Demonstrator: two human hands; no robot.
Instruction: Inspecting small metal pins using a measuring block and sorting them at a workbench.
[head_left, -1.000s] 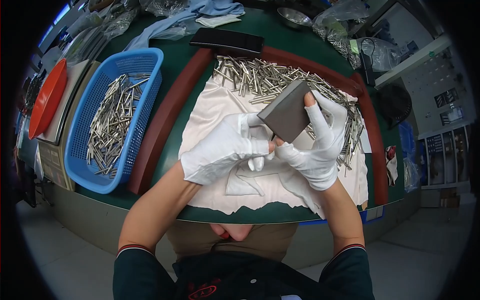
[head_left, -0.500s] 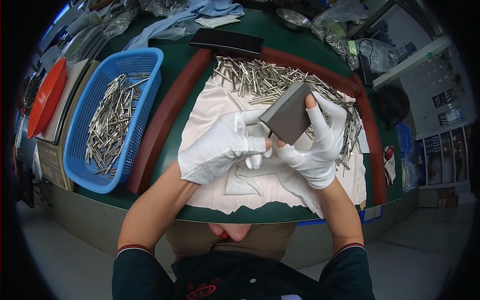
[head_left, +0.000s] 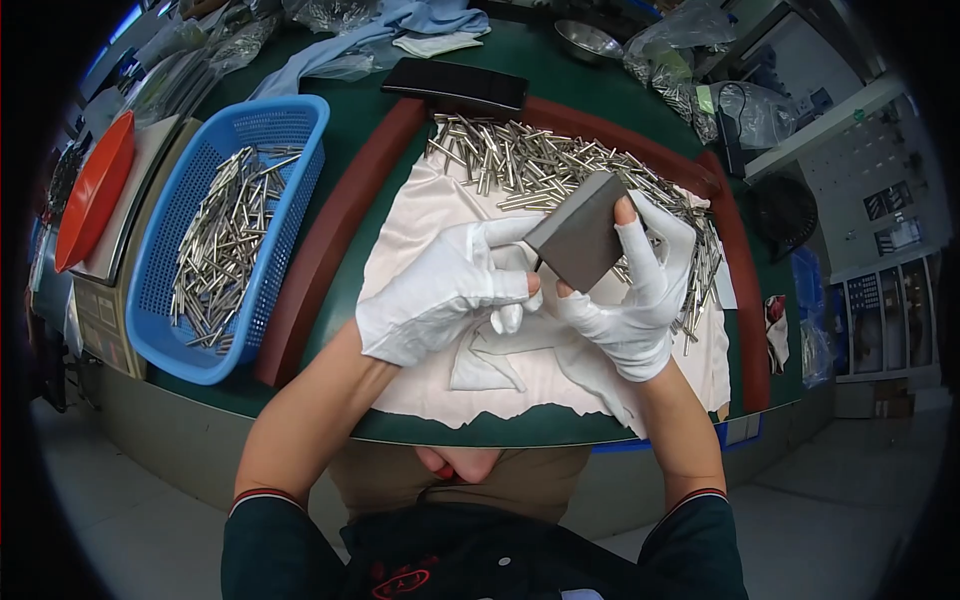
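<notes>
A dark grey rectangular block [head_left: 582, 240] is tilted up in front of me, above a pale pink cloth [head_left: 400, 270]. My right hand [head_left: 645, 290], in a white glove with bare fingertips, is closed round its edges. My left hand [head_left: 440, 290], gloved the same way, sits at the block's left edge with thumb and fingers drawn together. A thin dark tip shows between that thumb and the block; the rest of what it grips is hidden. Behind the block lies a heap of short silver metal pins [head_left: 520, 165]. A crumpled white cloth [head_left: 490, 365] rests under my hands.
Dark red wooden rails [head_left: 335, 240] frame the cloth on the green table. To the left stands a blue perforated basket [head_left: 290, 235] holding more pins, beside an orange-red dish [head_left: 95, 190]. A black phone [head_left: 455, 83] lies at the back rail, and a metal bowl [head_left: 588, 40] stands beyond.
The block and my right hand have shifted very slightly to the right. My left hand stays nearly in place with the same grip.
</notes>
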